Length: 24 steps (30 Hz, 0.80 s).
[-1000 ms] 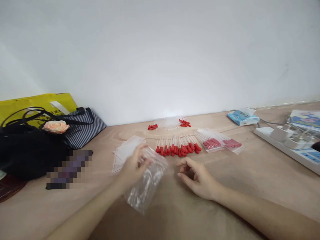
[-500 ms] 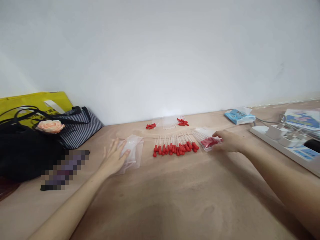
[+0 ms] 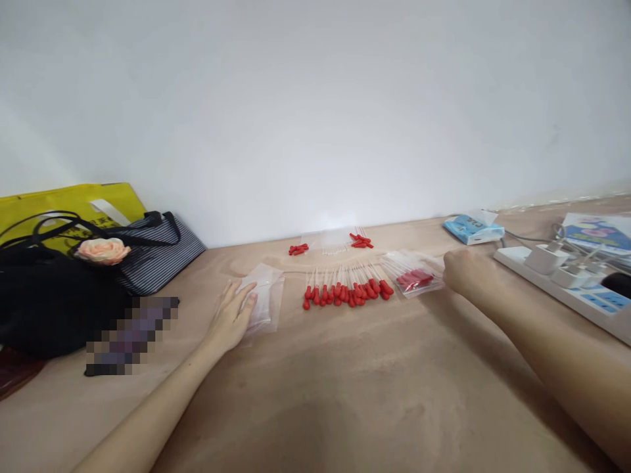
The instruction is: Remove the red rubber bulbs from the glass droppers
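My left hand (image 3: pixel 234 318) lies with its fingers spread on a small stack of clear plastic zip bags (image 3: pixel 266 299). To its right, a row of droppers (image 3: pixel 340 292) with red rubber bulbs and thin clear tubes rests on the table, bulbs towards me. A clear zip bag (image 3: pixel 428 289) beside that row contains several more red-bulbed droppers. My right hand (image 3: pixel 468 272) is closed at this bag's right edge. Its fingertips are hidden, so I cannot see what they grip, if anything.
Near the wall lie red bulbs (image 3: pixel 298 249), thin clear tubes (image 3: pixel 335 248) and another red group (image 3: pixel 361 241). A tissue pack (image 3: pixel 470 230) and a white power strip (image 3: pixel 566 282) are on the right. A striped bag (image 3: pixel 158 256) and a yellow bag (image 3: pixel 73 197) stand left.
My right hand has slid right, off the red bulbs in the bag to its edge, and its fingers have curled in. My left hand stays on the bags, shifted slightly.
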Motion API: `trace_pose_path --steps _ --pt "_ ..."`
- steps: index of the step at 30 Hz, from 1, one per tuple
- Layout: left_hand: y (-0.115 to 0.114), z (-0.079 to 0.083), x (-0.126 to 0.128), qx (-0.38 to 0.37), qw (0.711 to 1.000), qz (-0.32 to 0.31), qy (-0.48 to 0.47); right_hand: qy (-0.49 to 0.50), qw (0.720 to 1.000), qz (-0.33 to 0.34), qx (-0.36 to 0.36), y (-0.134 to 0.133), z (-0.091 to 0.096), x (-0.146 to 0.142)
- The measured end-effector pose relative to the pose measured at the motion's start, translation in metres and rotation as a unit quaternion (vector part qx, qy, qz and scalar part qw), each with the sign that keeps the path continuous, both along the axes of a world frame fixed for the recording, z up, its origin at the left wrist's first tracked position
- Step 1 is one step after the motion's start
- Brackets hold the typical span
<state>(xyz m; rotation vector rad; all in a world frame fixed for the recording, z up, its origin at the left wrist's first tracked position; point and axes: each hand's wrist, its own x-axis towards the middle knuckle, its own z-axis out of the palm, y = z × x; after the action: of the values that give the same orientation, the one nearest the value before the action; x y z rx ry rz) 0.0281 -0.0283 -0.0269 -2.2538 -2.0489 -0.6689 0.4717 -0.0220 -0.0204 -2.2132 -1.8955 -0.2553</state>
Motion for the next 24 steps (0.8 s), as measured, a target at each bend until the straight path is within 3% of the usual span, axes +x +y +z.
trace_pose_path --steps 3,5,8,9,11,13,14,15,17,19,20,22,24 --pt "-0.005 0.010 0.008 0.063 0.995 -0.035 -0.069 -0.053 0.997 -0.059 0.024 -0.007 0.018 -0.007" --pt "-0.009 0.016 0.016 0.077 0.988 -0.058 -0.120 -0.046 0.994 -0.042 0.091 -0.014 0.030 -0.018" --pt "-0.020 0.025 0.033 0.011 0.950 -0.062 -0.305 0.029 0.965 0.122 0.231 -0.030 0.042 -0.043" --pt "-0.024 0.028 0.040 -0.049 0.918 -0.056 -0.390 0.062 0.945 0.204 0.248 -0.037 0.043 -0.052" --pt "-0.036 0.035 0.055 -0.222 0.815 -0.041 -0.533 0.112 0.899 0.321 0.277 -0.051 0.042 -0.073" --pt "-0.048 0.040 0.069 -0.390 0.705 -0.055 -0.591 0.117 0.856 0.413 0.288 -0.064 0.035 -0.092" --pt "-0.053 0.042 0.075 -0.443 0.662 -0.060 -0.602 0.095 0.836 0.455 0.292 -0.070 0.031 -0.101" --pt "-0.058 0.043 0.080 -0.473 0.636 -0.063 -0.606 0.053 0.813 0.504 0.285 -0.074 0.026 -0.108" --pt "-0.064 0.040 0.086 -0.477 0.639 -0.059 -0.601 -0.016 0.740 0.575 0.348 -0.081 0.015 -0.122" --pt "-0.066 0.032 0.087 -0.442 0.684 -0.059 -0.577 -0.062 0.691 0.611 0.382 -0.083 0.003 -0.131" --pt "-0.065 0.028 0.086 -0.424 0.708 -0.065 -0.562 -0.071 0.682 0.624 0.375 -0.083 -0.002 -0.134" --pt "-0.062 0.020 0.082 -0.403 0.744 -0.086 -0.526 -0.057 0.696 0.637 0.326 -0.081 -0.009 -0.137" --pt "-0.058 0.014 0.075 -0.398 0.774 -0.101 -0.483 -0.003 0.733 0.635 0.243 -0.079 -0.013 -0.136"
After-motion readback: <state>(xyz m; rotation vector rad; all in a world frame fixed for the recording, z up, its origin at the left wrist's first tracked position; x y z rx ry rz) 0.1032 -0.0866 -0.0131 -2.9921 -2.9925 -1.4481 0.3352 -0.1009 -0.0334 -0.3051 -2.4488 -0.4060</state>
